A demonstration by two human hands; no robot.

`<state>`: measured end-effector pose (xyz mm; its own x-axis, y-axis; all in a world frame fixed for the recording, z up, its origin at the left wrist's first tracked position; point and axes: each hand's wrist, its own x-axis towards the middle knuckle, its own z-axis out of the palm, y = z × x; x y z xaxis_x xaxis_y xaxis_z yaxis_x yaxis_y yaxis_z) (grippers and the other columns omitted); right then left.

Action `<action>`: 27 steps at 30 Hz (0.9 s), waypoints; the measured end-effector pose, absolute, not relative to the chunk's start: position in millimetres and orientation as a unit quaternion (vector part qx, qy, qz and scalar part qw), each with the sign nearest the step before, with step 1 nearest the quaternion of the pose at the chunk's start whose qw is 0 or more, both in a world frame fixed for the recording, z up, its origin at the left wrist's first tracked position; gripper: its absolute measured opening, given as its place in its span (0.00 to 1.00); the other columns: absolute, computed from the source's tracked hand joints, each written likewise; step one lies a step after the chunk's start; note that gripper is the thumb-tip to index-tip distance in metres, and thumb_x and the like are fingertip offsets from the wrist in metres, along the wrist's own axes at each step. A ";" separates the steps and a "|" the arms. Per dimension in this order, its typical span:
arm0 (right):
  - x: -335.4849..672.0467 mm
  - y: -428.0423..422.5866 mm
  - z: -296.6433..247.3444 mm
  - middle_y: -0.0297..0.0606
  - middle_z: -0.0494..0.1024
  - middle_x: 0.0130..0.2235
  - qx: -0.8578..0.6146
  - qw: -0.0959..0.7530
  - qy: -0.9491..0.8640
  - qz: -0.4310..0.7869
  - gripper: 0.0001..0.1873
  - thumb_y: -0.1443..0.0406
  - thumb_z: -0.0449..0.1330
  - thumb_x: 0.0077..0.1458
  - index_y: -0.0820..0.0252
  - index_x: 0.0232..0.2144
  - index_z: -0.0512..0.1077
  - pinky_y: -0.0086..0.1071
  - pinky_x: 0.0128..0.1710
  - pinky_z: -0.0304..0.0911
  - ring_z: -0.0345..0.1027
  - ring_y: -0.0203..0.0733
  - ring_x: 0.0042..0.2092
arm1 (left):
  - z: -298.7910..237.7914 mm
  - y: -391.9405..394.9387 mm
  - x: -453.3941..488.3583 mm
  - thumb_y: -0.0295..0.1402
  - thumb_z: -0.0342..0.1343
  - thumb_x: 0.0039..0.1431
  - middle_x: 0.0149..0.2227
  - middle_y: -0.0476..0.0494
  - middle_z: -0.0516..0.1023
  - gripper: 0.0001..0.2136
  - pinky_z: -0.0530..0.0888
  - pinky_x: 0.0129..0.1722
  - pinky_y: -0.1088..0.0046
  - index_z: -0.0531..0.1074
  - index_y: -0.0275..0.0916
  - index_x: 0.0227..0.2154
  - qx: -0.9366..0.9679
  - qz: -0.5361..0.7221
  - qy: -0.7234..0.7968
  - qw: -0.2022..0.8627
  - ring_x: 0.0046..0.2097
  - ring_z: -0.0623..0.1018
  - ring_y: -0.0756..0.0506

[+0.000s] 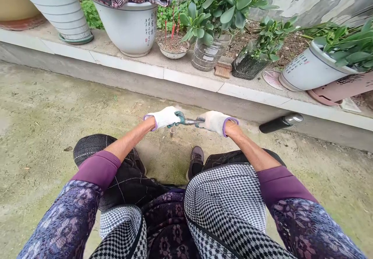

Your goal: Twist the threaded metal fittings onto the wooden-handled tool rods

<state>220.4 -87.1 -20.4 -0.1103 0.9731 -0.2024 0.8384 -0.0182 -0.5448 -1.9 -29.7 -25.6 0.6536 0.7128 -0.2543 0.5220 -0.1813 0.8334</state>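
Observation:
Both my hands wear white work gloves with green fingertips and purple cuffs. My left hand [164, 118] and my right hand [215, 121] are closed round the two ends of a short shiny metal rod [190, 121], held level in front of me above the concrete ground. A small brownish stub [171, 133] stands on the ground just below the hands. I am seated, with my knees spread and one dark shoe [195, 160] showing between them.
A raised concrete ledge [180, 74] runs across ahead, carrying white pots [132, 27], a glass jar with succulents [208, 55], a small wooden brush [223, 70] and a tipped white pot [311, 68]. A black and silver flask [279, 123] lies below the ledge at right.

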 end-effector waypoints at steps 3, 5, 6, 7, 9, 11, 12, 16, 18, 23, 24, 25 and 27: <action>226.1 -80.5 -12.0 0.40 0.76 0.28 -0.688 0.031 -0.710 0.148 0.10 0.58 0.61 0.53 0.57 0.33 0.78 0.36 0.33 0.59 0.69 0.46 0.32 | -28.1 -27.8 0.1 0.27 0.55 0.51 0.28 0.44 0.78 0.14 0.66 0.18 0.80 0.79 0.32 0.40 0.746 0.110 0.408 0.515 0.19 0.67 0.54; 230.0 -80.3 -5.9 0.42 0.78 0.34 -0.694 0.028 -0.714 0.086 0.17 0.54 0.57 0.57 0.57 0.40 0.77 0.35 0.34 0.60 0.70 0.46 0.35 | -27.2 -25.6 0.0 0.27 0.54 0.53 0.32 0.42 0.80 0.15 0.67 0.18 0.81 0.79 0.31 0.41 0.733 0.131 0.394 0.538 0.19 0.67 0.55; 231.5 -81.3 -3.5 0.41 0.78 0.35 -0.693 0.057 -0.713 0.084 0.18 0.53 0.57 0.57 0.57 0.42 0.77 0.34 0.34 0.60 0.70 0.45 0.35 | -26.0 -24.7 -0.2 0.27 0.53 0.53 0.33 0.41 0.80 0.15 0.67 0.18 0.81 0.79 0.31 0.42 0.730 0.142 0.382 0.548 0.19 0.67 0.55; 232.5 -82.7 -1.8 0.40 0.78 0.34 -0.690 0.097 -0.711 0.096 0.18 0.54 0.57 0.57 0.58 0.43 0.77 0.33 0.33 0.60 0.69 0.43 0.34 | -24.6 -24.1 -0.5 0.27 0.53 0.54 0.34 0.40 0.81 0.15 0.67 0.18 0.81 0.79 0.31 0.42 0.726 0.153 0.375 0.556 0.19 0.66 0.55; 232.9 -86.7 0.6 0.36 0.76 0.30 -0.681 0.186 -0.691 0.153 0.18 0.55 0.58 0.56 0.59 0.43 0.77 0.30 0.30 0.60 0.66 0.38 0.30 | -21.6 -23.6 -0.8 0.27 0.53 0.53 0.35 0.39 0.81 0.15 0.68 0.17 0.80 0.78 0.30 0.42 0.719 0.171 0.367 0.565 0.19 0.66 0.55; 231.1 -91.6 2.6 0.32 0.70 0.25 -0.668 0.259 -0.654 0.243 0.18 0.55 0.58 0.56 0.60 0.42 0.76 0.27 0.23 0.57 0.60 0.33 0.24 | -19.5 -24.1 -1.0 0.28 0.55 0.52 0.35 0.39 0.82 0.14 0.68 0.18 0.79 0.79 0.31 0.41 0.715 0.183 0.369 0.565 0.18 0.66 0.55; 229.6 -94.3 3.8 0.30 0.67 0.23 -0.655 0.286 -0.636 0.291 0.18 0.54 0.59 0.55 0.61 0.42 0.76 0.27 0.20 0.56 0.56 0.32 0.22 | -19.0 -24.4 -1.3 0.28 0.56 0.52 0.34 0.39 0.82 0.14 0.69 0.19 0.79 0.79 0.31 0.40 0.716 0.185 0.371 0.563 0.19 0.67 0.55; 221.1 -105.0 8.0 0.28 0.63 0.21 -0.580 0.290 -0.610 0.457 0.24 0.52 0.64 0.50 0.64 0.43 0.75 0.25 0.14 0.54 0.53 0.30 0.19 | -19.4 -23.7 -4.1 0.30 0.58 0.51 0.26 0.43 0.79 0.10 0.67 0.20 0.79 0.80 0.33 0.36 0.737 0.166 0.385 0.530 0.20 0.68 0.53; 217.6 -108.6 7.0 0.28 0.64 0.21 -0.561 0.229 -0.616 0.502 0.27 0.51 0.64 0.49 0.64 0.45 0.75 0.25 0.13 0.54 0.53 0.30 0.18 | -21.2 -20.7 -5.7 0.29 0.57 0.50 0.25 0.46 0.77 0.10 0.66 0.20 0.80 0.80 0.33 0.34 0.758 0.146 0.378 0.510 0.21 0.69 0.53; 215.3 -105.2 -6.0 0.28 0.64 0.21 -0.568 0.037 -0.690 0.448 0.18 0.54 0.60 0.54 0.58 0.41 0.77 0.24 0.15 0.51 0.53 0.30 0.19 | -29.9 -14.7 -6.5 0.26 0.55 0.47 0.27 0.47 0.77 0.11 0.67 0.24 0.82 0.80 0.33 0.32 0.816 0.119 0.355 0.441 0.26 0.71 0.52; 215.4 -102.4 -8.9 0.28 0.65 0.21 -0.576 0.005 -0.710 0.406 0.15 0.56 0.59 0.54 0.57 0.39 0.78 0.25 0.17 0.51 0.55 0.30 0.20 | -31.4 -15.6 -6.0 0.27 0.55 0.48 0.26 0.48 0.77 0.11 0.65 0.22 0.82 0.80 0.33 0.32 0.820 0.111 0.360 0.431 0.25 0.70 0.53; 215.6 -99.3 -11.2 0.29 0.66 0.21 -0.585 -0.023 -0.728 0.358 0.13 0.57 0.59 0.54 0.57 0.38 0.78 0.25 0.19 0.51 0.56 0.30 0.21 | -32.4 -17.3 -5.4 0.27 0.55 0.48 0.25 0.48 0.76 0.11 0.64 0.21 0.82 0.80 0.33 0.32 0.822 0.103 0.366 0.424 0.23 0.69 0.53; 216.0 -93.3 -13.3 0.30 0.70 0.23 -0.606 -0.065 -0.747 0.266 0.12 0.58 0.58 0.54 0.56 0.36 0.78 0.27 0.22 0.52 0.59 0.32 0.23 | -32.9 -21.5 -3.6 0.26 0.55 0.48 0.23 0.48 0.75 0.10 0.62 0.19 0.82 0.80 0.33 0.32 0.825 0.086 0.374 0.414 0.21 0.67 0.54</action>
